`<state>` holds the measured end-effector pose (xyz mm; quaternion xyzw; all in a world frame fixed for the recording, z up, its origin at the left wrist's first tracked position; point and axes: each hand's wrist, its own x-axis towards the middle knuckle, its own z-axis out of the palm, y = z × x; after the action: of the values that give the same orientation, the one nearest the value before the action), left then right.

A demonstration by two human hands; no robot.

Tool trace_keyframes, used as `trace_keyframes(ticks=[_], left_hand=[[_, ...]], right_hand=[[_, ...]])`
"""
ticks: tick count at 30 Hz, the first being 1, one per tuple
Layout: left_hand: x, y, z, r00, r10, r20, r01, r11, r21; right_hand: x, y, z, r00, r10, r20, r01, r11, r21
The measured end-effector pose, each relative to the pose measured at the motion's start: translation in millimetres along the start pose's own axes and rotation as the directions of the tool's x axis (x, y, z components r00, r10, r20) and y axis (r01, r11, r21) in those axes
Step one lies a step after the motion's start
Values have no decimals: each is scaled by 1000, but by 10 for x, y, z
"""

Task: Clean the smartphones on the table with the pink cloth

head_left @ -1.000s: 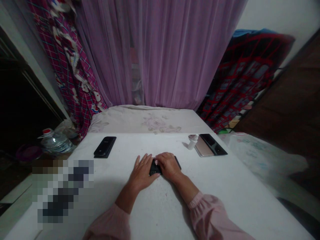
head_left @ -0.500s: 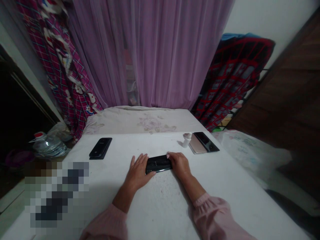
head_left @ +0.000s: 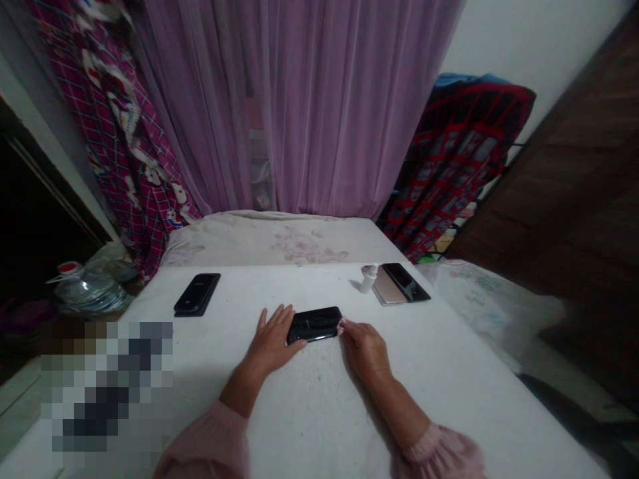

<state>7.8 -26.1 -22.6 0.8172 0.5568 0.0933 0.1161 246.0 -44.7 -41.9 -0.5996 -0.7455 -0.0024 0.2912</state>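
Inspection from the head camera, with 12 o'clock straight ahead of the wearer: one white-sheeted bed (head_left: 464, 392) fills the lower frame, with one sheer purple curtain (head_left: 319, 113) at 12 o'clock, one magenta checked cartoon-print cloth (head_left: 134, 179) at 11 o'clock, and one red-and-black patterned fabric (head_left: 459, 153) at 1 o'clock. One floral pillow (head_left: 299, 245) lies across the far end of the bed. One large water bottle (head_left: 87, 291) with a red cap stands off the bed at 10 o'clock. One pixelated patch (head_left: 107, 392) at 8 o'clock hides whatever lies beneath it. Four phones are counted. One black phone (head_left: 314, 324) lies crosswise at centre, between the hands; one black phone (head_left: 196, 294) lies at 11 o'clock; one rose-gold phone (head_left: 384, 286) and one black phone (head_left: 403, 281) lie side by side at 1 o'clock, partly overlapping. One small white bottle (head_left: 368, 279) stands just beside the rose-gold phone. Faint marks on the 11 o'clock phone are too small to read; no brand is legible. The left hand (head_left: 272, 342) lies open and flat, its thumb touching the near edge of the centre phone. The right hand (head_left: 366, 351) is open, its fingertips (head_left: 343, 327) at the phone's right end, not gripping. Both pink sleeves (head_left: 204, 446) are cut off by the frame.
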Motion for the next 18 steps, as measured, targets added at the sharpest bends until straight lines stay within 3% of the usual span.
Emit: trace_keyframes(ticks=[5,9,18], left_hand=[[5,-7,-20,1000,1,16,0,1000,-12],[-3,21,-36,1000,-13,17,13,1000,-14],[-14,23,-23,1000,-17,6,17,999,-43]], right_hand=[[347,-14,139,996,87,16,-87,996,-14],[434,-9,193,993,113,15,-113,994,-6],[-132,28,35,999,13,-29,-12,999,42]])
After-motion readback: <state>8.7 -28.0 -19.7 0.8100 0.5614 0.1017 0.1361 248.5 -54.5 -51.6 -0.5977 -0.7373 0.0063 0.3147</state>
